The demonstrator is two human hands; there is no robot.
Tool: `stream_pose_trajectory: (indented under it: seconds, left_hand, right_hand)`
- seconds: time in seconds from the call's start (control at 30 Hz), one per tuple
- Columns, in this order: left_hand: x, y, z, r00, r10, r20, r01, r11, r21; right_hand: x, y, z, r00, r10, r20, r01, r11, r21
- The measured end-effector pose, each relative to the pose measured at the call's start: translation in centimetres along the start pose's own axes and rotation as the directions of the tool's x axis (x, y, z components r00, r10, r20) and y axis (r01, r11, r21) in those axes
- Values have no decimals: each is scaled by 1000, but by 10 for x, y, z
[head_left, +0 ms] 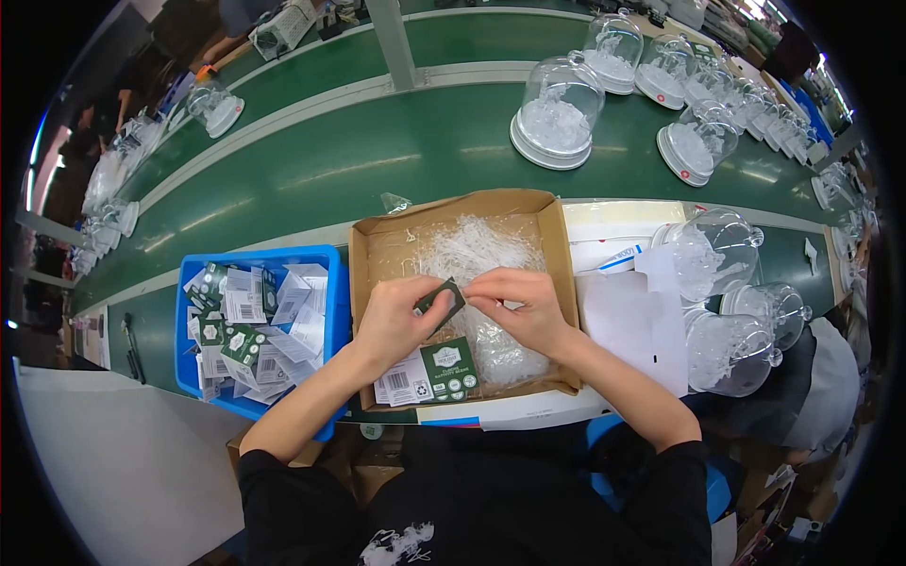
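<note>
A card (453, 309) is pinched by the left hand (393, 313), the right hand (525, 307) pressed together, above a box (557, 247) of strands (472, 247).

Here's a factory workshop, an assembly line by its look: a long green bench (330, 179) sweeps right across, near-identical clear domes (560, 118) crowd along it, a blue bin (335, 307) brims with printed cards (243, 344), and a cardboard tray (555, 245) holds loose strands (472, 250).

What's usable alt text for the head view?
A person's left hand holds a small green card while the right hand pinches near its edge, above a cardboard tray of clear plastic strands. A blue bin of green-and-white cards sits left; clear domes sit right and beyond.
</note>
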State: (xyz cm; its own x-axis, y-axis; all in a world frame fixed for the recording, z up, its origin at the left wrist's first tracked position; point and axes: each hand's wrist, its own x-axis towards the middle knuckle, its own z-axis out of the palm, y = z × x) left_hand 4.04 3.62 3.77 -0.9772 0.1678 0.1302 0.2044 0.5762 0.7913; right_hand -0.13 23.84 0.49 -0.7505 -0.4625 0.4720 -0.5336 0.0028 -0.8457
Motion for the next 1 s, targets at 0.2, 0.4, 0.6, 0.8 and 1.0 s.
stream_pose_trajectory:
  seconds: [0.2,0.4,0.6,0.8,1.0]
  left_hand:
    - [-3,6,1,1000,19,17,-19,1000,17]
    - [-5,-1,9,996,85,17,-85,996,1]
    - [0,-5,7,990,137,39,-138,990,9]
    - [-2,1,-3,975,164,153,-162,986,-23]
    - [-2,-20,18,975,159,155,-81,904,-419]
  right_hand:
    - [-2,-1,2,1000,-10,19,11,1000,-28]
    - [-2,2,1,1000,-29,13,30,997,-76]
    - [-1,6,2,998,-45,49,48,996,-72]
    - [3,1,6,1000,3,30,0,994,-110]
    - [-14,2,4,996,-24,-89,-1,964,-265]
